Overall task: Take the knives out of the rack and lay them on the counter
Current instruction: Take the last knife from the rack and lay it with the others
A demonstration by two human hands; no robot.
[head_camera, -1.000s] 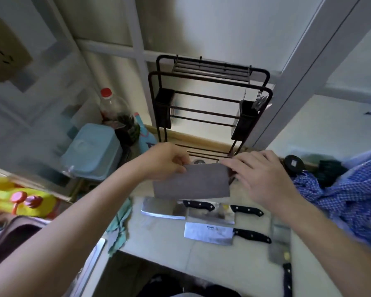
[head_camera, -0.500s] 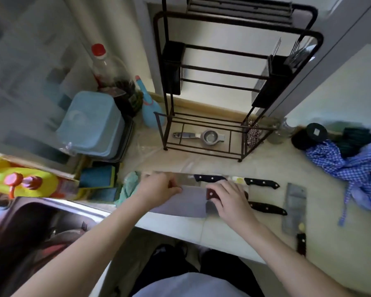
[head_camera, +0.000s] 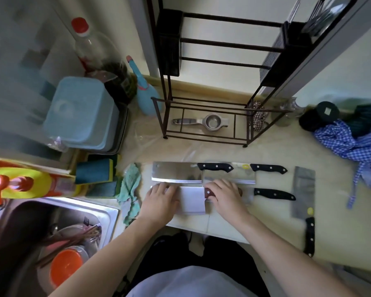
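A cleaver with a reddish-brown handle lies flat on the beige counter near its front edge. My left hand rests on the blade's left end. My right hand covers the handle. Behind it lie two black-handled cleavers, and a third black handle pokes out right of my right hand. Another cleaver lies lengthwise at the right, handle toward me. The black wire rack stands at the back; its knife slots are above the frame's top edge.
A metal strainer lies on the rack's base. Left are a sink with dishes, sponges, a green rag, a blue tub and a bottle. A blue checked cloth lies right.
Both hands have brought the brown-handled cleaver down from in front of the rack to the counter, in front of the other knives. The view has tilted down.
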